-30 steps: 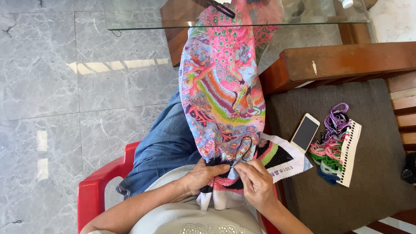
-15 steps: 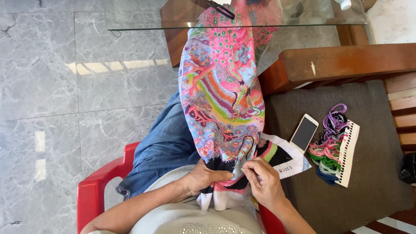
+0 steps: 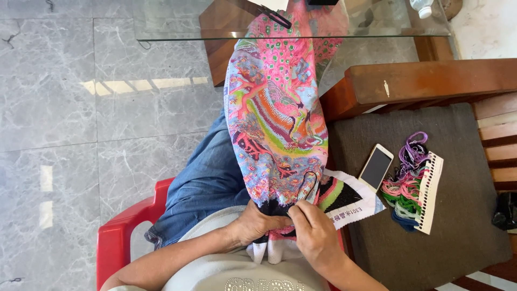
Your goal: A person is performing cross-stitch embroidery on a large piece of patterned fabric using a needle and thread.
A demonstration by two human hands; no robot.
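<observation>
- Right hand (image 3: 315, 234) has slid a little toward the lap since 1 s ago, fingertips now pressed together at the lower edge of the embroidered cloth (image 3: 277, 124); likely pinching a needle or thread, too small to tell.
- Left hand (image 3: 258, 223) unchanged, grip closed on the cloth's dark lower edge, holding it taut.
- Cloth has not shifted: draped over the lap, far end up on the glass tabletop (image 3: 172, 24).
- Looks like the same stitching spot, so mid-stitch, no repositioning.
- Phone (image 3: 376, 167) and thread bundle (image 3: 412, 186) untouched on the bench cushion (image 3: 458, 226), well apart from both hands.
</observation>
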